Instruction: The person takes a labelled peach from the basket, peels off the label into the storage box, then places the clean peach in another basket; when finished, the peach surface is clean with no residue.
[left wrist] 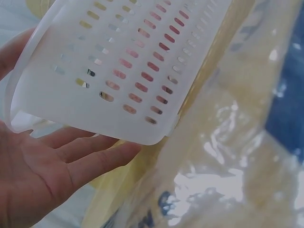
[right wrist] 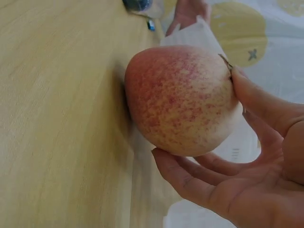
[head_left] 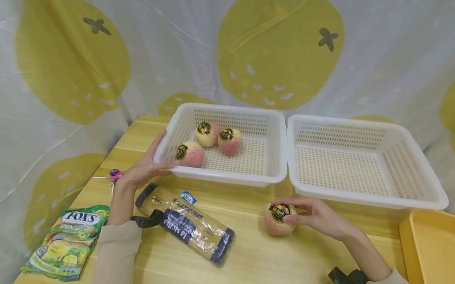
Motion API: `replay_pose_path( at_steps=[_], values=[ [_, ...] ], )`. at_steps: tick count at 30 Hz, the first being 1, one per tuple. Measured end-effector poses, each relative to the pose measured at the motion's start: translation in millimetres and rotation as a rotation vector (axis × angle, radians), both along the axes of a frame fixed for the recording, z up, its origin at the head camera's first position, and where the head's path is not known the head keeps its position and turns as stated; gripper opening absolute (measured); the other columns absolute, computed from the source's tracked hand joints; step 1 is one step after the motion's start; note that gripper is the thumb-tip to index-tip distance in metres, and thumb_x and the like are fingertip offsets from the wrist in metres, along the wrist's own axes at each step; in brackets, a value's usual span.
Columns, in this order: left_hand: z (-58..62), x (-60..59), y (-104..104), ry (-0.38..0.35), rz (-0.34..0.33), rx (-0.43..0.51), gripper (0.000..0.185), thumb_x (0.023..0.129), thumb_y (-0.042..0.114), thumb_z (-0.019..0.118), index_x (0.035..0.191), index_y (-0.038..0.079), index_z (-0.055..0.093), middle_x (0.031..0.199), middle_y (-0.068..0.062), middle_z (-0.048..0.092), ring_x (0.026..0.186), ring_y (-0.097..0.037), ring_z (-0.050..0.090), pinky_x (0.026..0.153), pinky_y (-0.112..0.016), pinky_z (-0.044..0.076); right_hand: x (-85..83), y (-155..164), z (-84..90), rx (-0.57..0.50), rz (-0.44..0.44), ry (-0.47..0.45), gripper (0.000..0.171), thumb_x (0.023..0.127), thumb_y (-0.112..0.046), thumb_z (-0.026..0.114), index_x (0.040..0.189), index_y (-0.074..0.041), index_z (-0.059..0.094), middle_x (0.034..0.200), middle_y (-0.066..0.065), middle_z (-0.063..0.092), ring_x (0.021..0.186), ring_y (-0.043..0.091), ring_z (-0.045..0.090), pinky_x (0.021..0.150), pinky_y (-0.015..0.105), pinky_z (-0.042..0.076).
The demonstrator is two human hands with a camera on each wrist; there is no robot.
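Observation:
My right hand (head_left: 306, 213) grips a pink-yellow apple (head_left: 279, 219) with a round sticker, which rests on the wooden table in front of the two baskets. In the right wrist view the thumb and fingers (right wrist: 190, 178) curl round the apple (right wrist: 183, 99). My left hand (head_left: 147, 166) lies open against the front-left corner of the left white basket (head_left: 224, 176). Its straight fingers (left wrist: 90, 159) sit under the basket's corner (left wrist: 118, 57). Three more stickered apples (head_left: 190, 153) (head_left: 207, 133) (head_left: 230, 141) lie in that basket.
An empty white basket (head_left: 367, 199) stands to the right of the first. A yellow tub (head_left: 440, 257) sits at the right edge. A spaghetti pack (head_left: 189, 226), a small blue sweet (head_left: 188, 197), a lollipop (head_left: 113, 175) and a green candy bag (head_left: 67, 241) lie near the left arm.

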State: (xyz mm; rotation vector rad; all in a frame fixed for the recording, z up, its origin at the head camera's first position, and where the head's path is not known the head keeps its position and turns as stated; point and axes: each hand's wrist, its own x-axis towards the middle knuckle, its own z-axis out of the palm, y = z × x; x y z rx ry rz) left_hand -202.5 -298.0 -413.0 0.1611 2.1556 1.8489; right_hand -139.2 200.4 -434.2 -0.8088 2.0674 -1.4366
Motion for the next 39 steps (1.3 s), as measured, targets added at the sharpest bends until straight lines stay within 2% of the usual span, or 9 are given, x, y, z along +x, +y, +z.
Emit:
replay_pose_path(
  at_steps=[6, 9, 13, 17, 20, 23, 27, 32, 39],
  values=[
    [11.4, 5.3, 4, 0.049, 0.047, -0.105, 0.115, 0.097, 0.014, 0.071, 0.161, 0.042, -0.021, 0.173, -0.02, 0.01, 0.155, -0.047, 0.025, 0.119, -0.067, 0.031, -3.7, 0, -0.5, 0.023, -0.021, -0.004, 0.043, 0.101, -0.02, 0.067, 0.144, -0.026, 0.062, 0.151, 0.005, 0.057, 0.134, 0.002, 0.053, 0.105, 0.021, 0.048],
    [34.0, 22.7, 19, 0.185, 0.14, -0.242, 0.119, 0.094, 0.02, 0.078, 0.162, 0.041, -0.017, 0.175, -0.013, 0.006, 0.16, -0.04, 0.015, 0.124, -0.067, 0.023, -4.7, 1, -1.0, 0.029, -0.035, -0.001, 0.044, 0.1, -0.021, 0.069, 0.143, -0.025, 0.063, 0.152, 0.006, 0.057, 0.136, 0.0, 0.051, 0.106, 0.019, 0.046],
    [65.0, 55.5, 65, 0.427, 0.238, -0.303, 0.112, 0.086, 0.016, 0.085, 0.166, 0.036, 0.011, 0.175, -0.002, 0.015, 0.16, -0.033, 0.021, 0.124, -0.063, 0.028, -5.2, 2, -1.9, 0.033, -0.043, -0.006, 0.045, 0.099, -0.022, 0.07, 0.144, -0.023, 0.063, 0.153, 0.009, 0.057, 0.135, 0.001, 0.052, 0.104, 0.018, 0.047],
    [74.2, 92.4, 129, 0.523, 0.037, -0.153, 0.102, 0.082, 0.005, 0.086, 0.163, 0.031, 0.03, 0.171, 0.007, 0.029, 0.156, -0.026, 0.031, 0.124, -0.058, 0.032, -5.1, 2, -1.9, 0.032, -0.035, -0.035, 0.046, 0.1, -0.021, 0.069, 0.146, -0.023, 0.061, 0.154, 0.009, 0.056, 0.135, 0.0, 0.053, 0.105, 0.019, 0.046],
    [60.9, 114.5, 175, 0.457, -0.18, -0.106, 0.104, 0.081, 0.011, 0.088, 0.164, 0.034, 0.028, 0.172, 0.013, 0.024, 0.16, -0.021, 0.022, 0.125, -0.061, 0.026, -5.3, 1, -1.2, 0.024, -0.022, -0.04, 0.047, 0.1, -0.021, 0.069, 0.147, -0.023, 0.06, 0.154, 0.007, 0.056, 0.136, 0.001, 0.053, 0.107, 0.021, 0.045],
    [35.5, 125.2, 212, 0.347, -0.259, -0.139, 0.108, 0.081, 0.022, 0.089, 0.164, 0.042, 0.022, 0.174, 0.014, 0.017, 0.161, -0.021, 0.017, 0.123, -0.066, 0.022, -5.5, 1, -0.8, 0.007, -0.006, -0.049, 0.049, 0.1, -0.02, 0.069, 0.147, -0.024, 0.059, 0.154, 0.004, 0.056, 0.136, 0.002, 0.054, 0.107, 0.022, 0.046],
    [3.7, 124.4, 238, 0.22, -0.195, -0.134, 0.105, 0.084, 0.028, 0.087, 0.164, 0.042, 0.021, 0.173, 0.012, 0.017, 0.16, -0.025, 0.018, 0.124, -0.065, 0.024, -6.4, 1, -1.5, -0.018, 0.013, -0.071, 0.051, 0.099, -0.018, 0.07, 0.148, -0.021, 0.058, 0.155, 0.005, 0.055, 0.135, 0.002, 0.056, 0.106, 0.022, 0.048],
    [-19.5, 118.0, 253, 0.034, -0.12, 0.047, 0.095, 0.089, 0.015, 0.082, 0.165, 0.027, 0.027, 0.171, -0.001, 0.028, 0.156, -0.026, 0.032, 0.123, -0.047, 0.036, -6.3, 1, -5.1, -0.055, 0.015, -0.09, 0.051, 0.098, -0.013, 0.07, 0.148, -0.011, 0.058, 0.154, 0.017, 0.054, 0.131, 0.004, 0.059, 0.104, 0.022, 0.05],
    [-30.8, 114.5, 260, 0.018, -0.035, 0.047, 0.074, 0.089, 0.004, 0.078, 0.155, 0.01, 0.045, 0.156, -0.013, 0.052, 0.14, -0.029, 0.056, 0.111, -0.031, 0.05, -2.6, 0, -3.4, -0.033, -0.038, -0.087, 0.05, 0.097, -0.016, 0.072, 0.146, -0.015, 0.061, 0.15, 0.011, 0.059, 0.132, 0.008, 0.059, 0.104, 0.023, 0.05]
  ],
)
